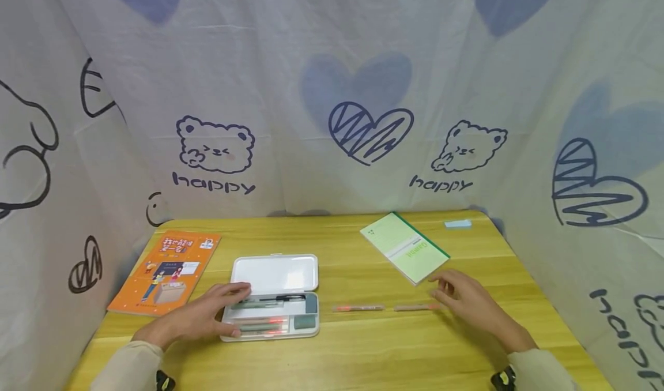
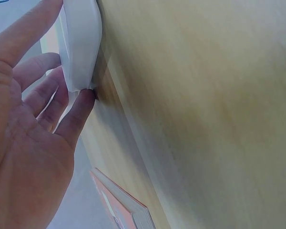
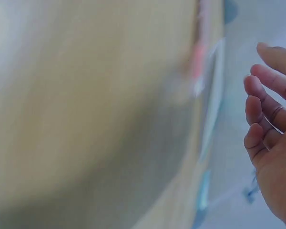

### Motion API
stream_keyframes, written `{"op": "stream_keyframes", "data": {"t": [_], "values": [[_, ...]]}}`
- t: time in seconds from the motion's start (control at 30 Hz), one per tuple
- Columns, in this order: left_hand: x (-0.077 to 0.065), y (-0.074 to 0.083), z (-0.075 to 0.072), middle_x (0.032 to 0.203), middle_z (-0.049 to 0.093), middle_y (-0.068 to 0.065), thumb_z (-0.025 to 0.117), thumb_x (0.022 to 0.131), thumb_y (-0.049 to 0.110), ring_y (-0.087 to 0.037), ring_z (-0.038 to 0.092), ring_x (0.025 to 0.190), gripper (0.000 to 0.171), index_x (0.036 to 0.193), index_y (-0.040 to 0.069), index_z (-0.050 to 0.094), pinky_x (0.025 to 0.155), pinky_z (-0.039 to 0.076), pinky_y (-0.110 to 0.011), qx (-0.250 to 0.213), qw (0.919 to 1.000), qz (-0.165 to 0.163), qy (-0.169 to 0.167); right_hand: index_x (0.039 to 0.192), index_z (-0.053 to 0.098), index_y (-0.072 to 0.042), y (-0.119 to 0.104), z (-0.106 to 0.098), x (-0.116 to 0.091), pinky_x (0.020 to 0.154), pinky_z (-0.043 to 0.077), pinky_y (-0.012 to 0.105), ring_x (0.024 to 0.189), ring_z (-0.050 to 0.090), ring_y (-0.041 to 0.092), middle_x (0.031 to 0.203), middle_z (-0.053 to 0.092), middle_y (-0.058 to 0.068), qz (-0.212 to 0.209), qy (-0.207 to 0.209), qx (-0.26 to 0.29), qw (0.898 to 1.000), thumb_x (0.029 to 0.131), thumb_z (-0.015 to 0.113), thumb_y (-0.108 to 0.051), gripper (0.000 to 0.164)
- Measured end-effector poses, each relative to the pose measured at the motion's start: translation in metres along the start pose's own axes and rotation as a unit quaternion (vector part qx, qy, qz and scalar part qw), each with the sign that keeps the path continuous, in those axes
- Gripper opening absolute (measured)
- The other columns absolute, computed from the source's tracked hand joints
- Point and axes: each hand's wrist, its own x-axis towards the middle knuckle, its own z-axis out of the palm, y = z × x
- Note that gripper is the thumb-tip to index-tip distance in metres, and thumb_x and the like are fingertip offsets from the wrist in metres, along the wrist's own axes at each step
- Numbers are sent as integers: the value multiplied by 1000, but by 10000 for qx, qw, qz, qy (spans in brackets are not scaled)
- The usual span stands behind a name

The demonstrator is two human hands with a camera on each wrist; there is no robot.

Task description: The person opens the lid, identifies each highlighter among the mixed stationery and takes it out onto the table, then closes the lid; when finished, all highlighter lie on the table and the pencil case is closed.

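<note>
A white pencil case [image 1: 275,334] lies with its lid raised back, several pens and a green block inside. My left hand [image 1: 199,313] holds its left end, thumb on the near edge and fingers by the hinge side. From the left wrist, the white case [image 2: 83,43] sits between thumb and fingers. Two pens lie end to end right of the case: a left pen [image 1: 360,308] and a right pen [image 1: 412,307]. Close to the right pen's outer end hovers my right hand [image 1: 472,301]. Its fingers [image 3: 255,107] bend loosely, holding nothing, in the right wrist view.
An orange book [image 1: 166,273] lies at the table's left side. Behind the pens is a green notebook [image 1: 404,248], set at an angle. A small light-blue piece [image 1: 458,224] rests near the back right corner. Printed cloth [image 1: 290,120] surrounds the wooden table [image 1: 373,356].
</note>
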Motion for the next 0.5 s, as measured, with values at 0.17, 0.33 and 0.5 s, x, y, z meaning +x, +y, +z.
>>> {"op": "stream_keyframes", "data": {"t": [0.17, 0.33, 0.5], "values": [[-1, 0, 0, 177, 30, -23, 84, 95, 44, -57, 25, 159, 93, 167, 4, 42, 121, 33, -79, -7, 10000, -31, -29, 123, 76, -11, -42, 15, 30, 75, 54, 26, 86, 56, 0, 102, 70, -12, -662, -54, 113, 9977, 107, 72, -25, 21], [-1, 0, 0, 176, 30, -24, 84, 95, 42, -57, 26, 159, 92, 166, 3, 42, 121, 33, -79, -11, 10000, -16, -28, 123, 76, -12, -93, 42, 61, 80, 56, 29, 92, 60, 4, 111, 75, -6, -1188, -193, 332, 9922, 110, 68, -29, 23], [-1, 2, 0, 177, 30, -23, 84, 95, 42, -56, 25, 159, 91, 166, 3, 43, 122, 32, -79, -15, 10000, -31, -30, 125, 76, -13, -147, 80, 81, 86, 56, 29, 101, 64, 11, 117, 76, -4, -1221, -707, 565, 9884, 112, 63, -33, 26]]}}
